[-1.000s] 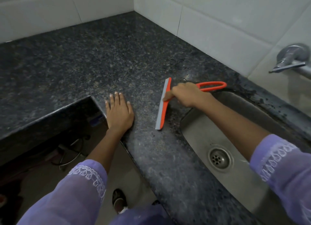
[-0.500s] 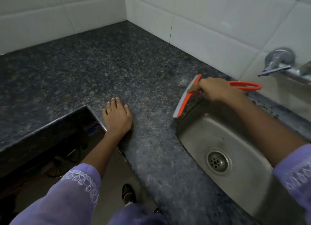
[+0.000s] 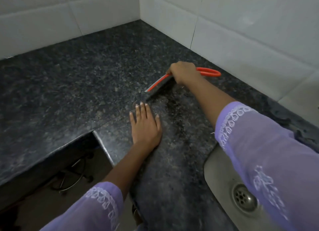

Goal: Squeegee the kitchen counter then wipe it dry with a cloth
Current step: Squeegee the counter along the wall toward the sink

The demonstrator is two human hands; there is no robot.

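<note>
An orange squeegee with a grey rubber blade and a looped handle lies with its blade on the dark speckled granite counter, out past the sink toward the corner of the walls. My right hand is closed around its handle near the blade. My left hand rests flat on the counter, fingers spread, just in front of the blade's near end. No cloth is in view.
A steel sink with a round drain is set into the counter at lower right. White tiled walls meet in a corner behind. The counter has an L-shaped cut-out at lower left with the floor below.
My right hand has carried the squeegee from the sink's edge back out onto the counter toward the corner. My left hand has stayed flat in place. The tap has left the view.
</note>
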